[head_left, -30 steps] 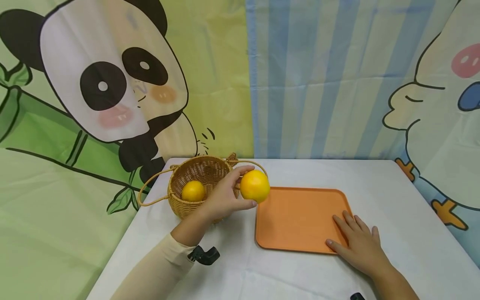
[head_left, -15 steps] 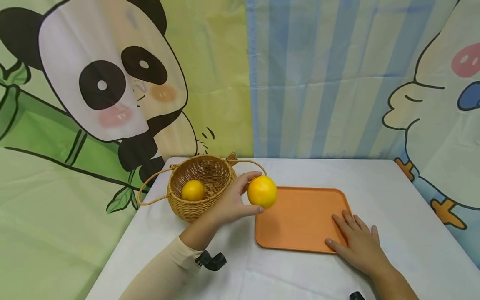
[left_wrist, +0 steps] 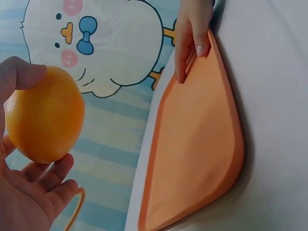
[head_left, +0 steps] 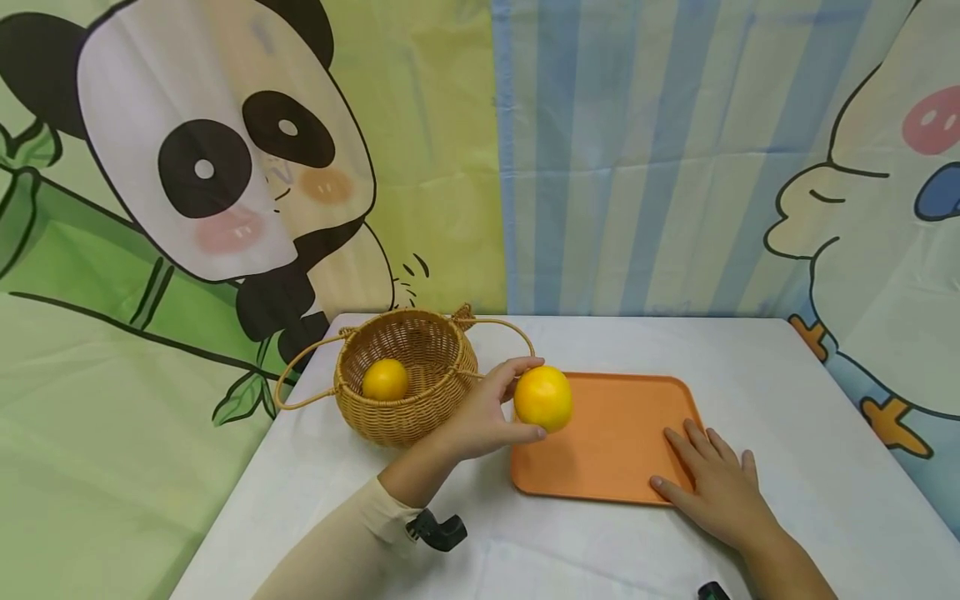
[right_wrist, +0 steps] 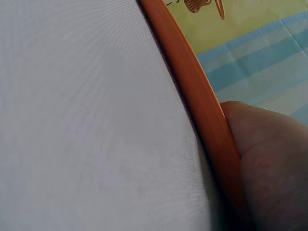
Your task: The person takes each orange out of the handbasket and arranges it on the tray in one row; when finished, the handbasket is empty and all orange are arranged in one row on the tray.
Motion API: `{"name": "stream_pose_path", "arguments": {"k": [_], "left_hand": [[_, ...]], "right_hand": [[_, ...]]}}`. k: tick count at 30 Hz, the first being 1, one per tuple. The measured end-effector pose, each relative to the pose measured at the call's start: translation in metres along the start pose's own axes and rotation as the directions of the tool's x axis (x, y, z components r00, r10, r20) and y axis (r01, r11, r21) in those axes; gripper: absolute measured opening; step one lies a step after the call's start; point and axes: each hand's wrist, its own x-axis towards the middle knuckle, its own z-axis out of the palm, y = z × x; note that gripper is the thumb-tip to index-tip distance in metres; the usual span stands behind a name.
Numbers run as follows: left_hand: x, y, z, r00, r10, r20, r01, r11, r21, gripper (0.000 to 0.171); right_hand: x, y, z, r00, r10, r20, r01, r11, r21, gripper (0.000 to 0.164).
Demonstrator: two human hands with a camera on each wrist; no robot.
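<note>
My left hand [head_left: 487, 412] holds a yellow-orange orange [head_left: 543, 399] between thumb and fingers, above the left part of an orange tray [head_left: 600, 442]. In the left wrist view the thumb lies on one side of the orange [left_wrist: 45, 115] and the fingertips on the other. My right hand [head_left: 720, 492] rests with spread, straight fingers on the tray's right front corner. The right wrist view shows part of that hand [right_wrist: 274, 163] against the tray's edge [right_wrist: 202, 106]. A second orange [head_left: 386, 380] lies in the wicker basket [head_left: 405, 421] behind my left forearm.
Two looped handles stick out from the basket, the left one [head_left: 307, 407] hanging over the table's left edge. A white cloth [head_left: 570, 550] covers the table. Behind it hangs a printed curtain [head_left: 645, 167] with a panda and a white bird.
My left hand has carried the orange right and a little toward me, from beside the basket to over the tray's left part. The right hand has stayed in place.
</note>
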Motion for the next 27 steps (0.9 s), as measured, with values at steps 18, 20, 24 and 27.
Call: {"name": "stream_pose_path", "arguments": {"k": [18,20,24,27], "left_hand": [[0.008,-0.031,0.028,0.998,-0.066,0.024,0.064,0.995,0.081,0.088],[0.007,-0.032,0.031,0.997,-0.066,0.029,0.063,0.994,0.093,0.088],[0.008,-0.034,0.036,0.997,-0.072,0.034,0.068,0.992,0.111,0.089],[0.008,-0.038,0.038,0.997,-0.076,0.032,0.071,0.987,0.142,0.089]], "right_hand": [[0.001,-0.001,-0.001,1.000,0.003,0.012,-0.003,1.000,-0.002,0.096],[0.001,-0.002,-0.002,1.000,0.008,0.012,-0.008,1.000,-0.005,0.096],[0.001,-0.003,-0.002,1.000,0.016,0.012,-0.016,1.000,-0.014,0.097],[0.001,-0.003,-0.002,1.000,0.016,0.011,-0.016,1.000,-0.017,0.097]]}}
